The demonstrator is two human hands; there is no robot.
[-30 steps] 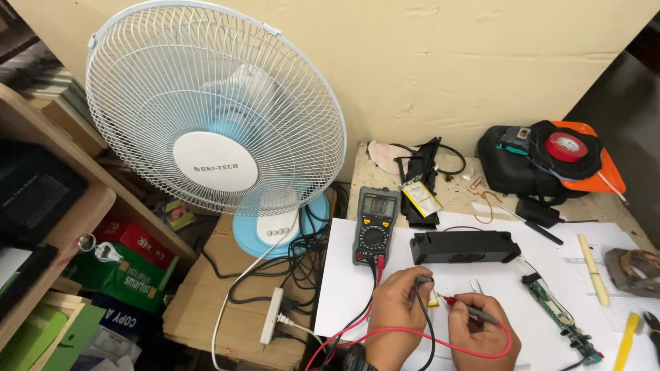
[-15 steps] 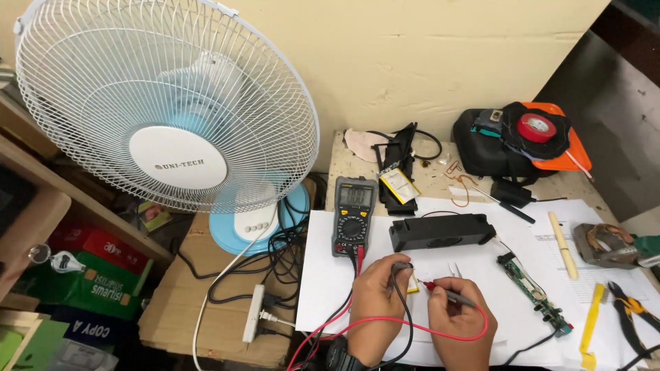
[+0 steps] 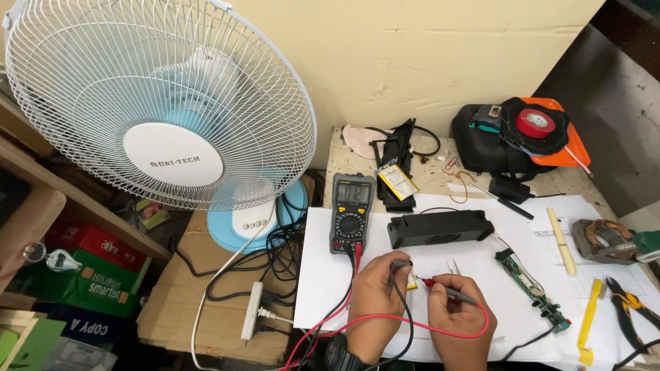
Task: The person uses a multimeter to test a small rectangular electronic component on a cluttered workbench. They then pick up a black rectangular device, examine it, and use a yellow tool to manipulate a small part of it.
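While the view has swung right since a moment ago, both hands stay put on white paper [image 3: 323, 288]. Left hand [image 3: 375, 302] pinches the black probe [image 3: 401, 264], right hand [image 3: 457, 317] the red probe [image 3: 440, 285], tips meeting at a small yellow part [image 3: 412, 282] below the multimeter [image 3: 352, 213].

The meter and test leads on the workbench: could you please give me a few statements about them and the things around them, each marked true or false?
1. The left hand holds the black probe. True.
2. The right hand holds a screwdriver. False: it holds the red probe.
3. The meter lies on the white paper, left of the black bar-shaped speaker. True.
4. The green circuit board lies under the fan. False: it lies on the paper, right of the hands.
5. The yellow-handled pliers rest in the left hand. False: they lie at the far right.
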